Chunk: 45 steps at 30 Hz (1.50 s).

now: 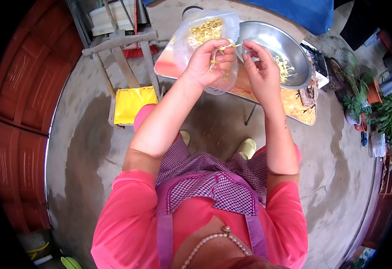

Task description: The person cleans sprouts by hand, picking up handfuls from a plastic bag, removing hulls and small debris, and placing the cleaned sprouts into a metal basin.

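Observation:
Several yellow bean sprouts (222, 48) are gripped in my left hand (209, 64), some stems hanging across the palm. It is raised over a clear plastic bag (228, 28) with a heap of bean sprouts (209, 31) inside. Close beside it is my right hand (263, 65), its fingers curled and its thumb and index tips near the end of a sprout. Whether those fingertips pinch the sprout cannot be made out. Behind my right hand sits a wide stainless steel basin (298, 55), and a small pile of bean sprouts (284, 70) lies in it.
Bag and basin rest on a small orange patterned table (293, 104). To the left stands a wooden chair (119, 43) with a yellow seat cover (135, 105), and a red broom (140, 51) behind it. Potted plants (359, 97) line the right side. Red panelled doors (24, 111) are far left.

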Each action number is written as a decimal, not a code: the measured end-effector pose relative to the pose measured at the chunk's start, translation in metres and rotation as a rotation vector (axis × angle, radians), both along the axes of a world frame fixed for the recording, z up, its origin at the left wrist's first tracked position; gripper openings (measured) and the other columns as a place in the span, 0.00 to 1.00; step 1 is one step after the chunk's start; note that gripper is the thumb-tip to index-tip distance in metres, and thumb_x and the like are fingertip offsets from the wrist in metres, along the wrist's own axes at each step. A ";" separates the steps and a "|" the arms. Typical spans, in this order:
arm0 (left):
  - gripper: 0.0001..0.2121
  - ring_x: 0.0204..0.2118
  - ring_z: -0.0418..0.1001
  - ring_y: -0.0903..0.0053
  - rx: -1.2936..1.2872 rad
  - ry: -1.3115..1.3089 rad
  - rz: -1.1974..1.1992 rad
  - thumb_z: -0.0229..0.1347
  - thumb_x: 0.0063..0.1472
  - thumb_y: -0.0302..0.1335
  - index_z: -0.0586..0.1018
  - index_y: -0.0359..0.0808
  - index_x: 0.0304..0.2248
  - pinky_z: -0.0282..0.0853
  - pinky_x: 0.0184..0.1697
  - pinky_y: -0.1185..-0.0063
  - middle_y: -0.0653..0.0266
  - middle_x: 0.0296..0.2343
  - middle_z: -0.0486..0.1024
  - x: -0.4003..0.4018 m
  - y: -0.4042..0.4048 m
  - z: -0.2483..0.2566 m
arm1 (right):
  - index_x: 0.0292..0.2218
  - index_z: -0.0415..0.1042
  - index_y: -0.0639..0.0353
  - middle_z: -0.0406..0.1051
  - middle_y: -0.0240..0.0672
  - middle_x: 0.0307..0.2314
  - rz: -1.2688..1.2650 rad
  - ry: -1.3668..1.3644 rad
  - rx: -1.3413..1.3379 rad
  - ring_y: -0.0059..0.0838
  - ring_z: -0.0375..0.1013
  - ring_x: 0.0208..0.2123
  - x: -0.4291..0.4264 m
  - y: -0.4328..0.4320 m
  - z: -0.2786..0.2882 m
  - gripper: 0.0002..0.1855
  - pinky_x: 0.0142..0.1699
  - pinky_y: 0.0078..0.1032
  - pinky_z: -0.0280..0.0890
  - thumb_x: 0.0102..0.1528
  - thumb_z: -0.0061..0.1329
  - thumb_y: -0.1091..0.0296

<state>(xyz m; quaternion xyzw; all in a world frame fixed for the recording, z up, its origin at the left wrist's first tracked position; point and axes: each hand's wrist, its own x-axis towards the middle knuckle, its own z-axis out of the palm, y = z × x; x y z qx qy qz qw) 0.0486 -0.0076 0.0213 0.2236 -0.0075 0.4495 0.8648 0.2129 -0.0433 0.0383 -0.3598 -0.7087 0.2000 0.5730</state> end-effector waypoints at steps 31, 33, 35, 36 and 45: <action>0.07 0.20 0.61 0.84 -0.174 0.318 0.068 0.50 0.55 0.22 0.63 0.31 0.31 0.55 0.15 0.89 0.61 0.25 0.65 0.131 0.062 -0.005 | 0.35 0.75 0.61 0.73 0.31 0.25 -0.303 0.210 0.021 0.15 0.69 0.27 0.121 0.048 -0.036 0.09 0.33 0.15 0.65 0.49 0.54 0.75; 0.08 0.20 0.61 0.84 -0.176 0.314 0.087 0.50 0.55 0.22 0.63 0.32 0.31 0.55 0.15 0.89 0.61 0.25 0.65 0.130 0.059 -0.005 | 0.34 0.76 0.61 0.73 0.32 0.26 -0.296 0.217 0.048 0.16 0.70 0.27 0.120 0.048 -0.036 0.08 0.33 0.15 0.65 0.48 0.54 0.76; 0.08 0.20 0.61 0.84 -0.177 0.314 0.103 0.51 0.55 0.22 0.64 0.32 0.32 0.55 0.15 0.89 0.61 0.25 0.66 0.131 0.057 -0.003 | 0.33 0.76 0.61 0.74 0.32 0.26 -0.264 0.264 0.071 0.16 0.70 0.27 0.120 0.050 -0.035 0.07 0.33 0.15 0.65 0.48 0.54 0.76; 0.08 0.20 0.61 0.84 -0.158 0.313 0.096 0.51 0.55 0.22 0.64 0.32 0.32 0.55 0.15 0.89 0.61 0.25 0.66 0.130 0.057 -0.003 | 0.33 0.76 0.61 0.74 0.31 0.27 -0.249 0.292 0.038 0.15 0.70 0.28 0.121 0.050 -0.034 0.07 0.33 0.14 0.65 0.49 0.54 0.76; 0.07 0.21 0.60 0.84 -0.031 0.361 0.127 0.52 0.55 0.23 0.66 0.34 0.31 0.55 0.15 0.89 0.62 0.25 0.66 0.136 0.049 -0.002 | 0.35 0.75 0.64 0.73 0.27 0.28 -0.112 0.454 -0.182 0.11 0.67 0.28 0.119 0.043 -0.030 0.07 0.33 0.11 0.62 0.52 0.51 0.75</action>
